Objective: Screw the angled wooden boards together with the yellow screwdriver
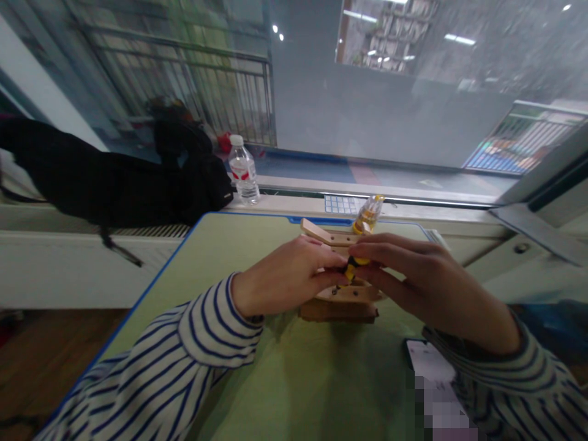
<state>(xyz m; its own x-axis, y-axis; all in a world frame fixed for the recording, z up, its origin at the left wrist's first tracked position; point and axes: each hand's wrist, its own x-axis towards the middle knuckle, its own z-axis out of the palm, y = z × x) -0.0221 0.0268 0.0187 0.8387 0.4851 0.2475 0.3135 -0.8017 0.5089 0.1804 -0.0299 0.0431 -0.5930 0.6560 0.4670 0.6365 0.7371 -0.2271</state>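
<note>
A wooden assembly of flat pieces with holes stands on the green table. My left hand and my right hand meet above it. The fingertips of both pinch a small yellow and black part over the wood. Both sleeves are striped blue and white. What lies under my palms is hidden.
A phone lies on the table by my right forearm. On the window ledge stand a clear water bottle and a small yellow-capped bottle. A black bag lies on the ledge at the left. The table has a blue edge.
</note>
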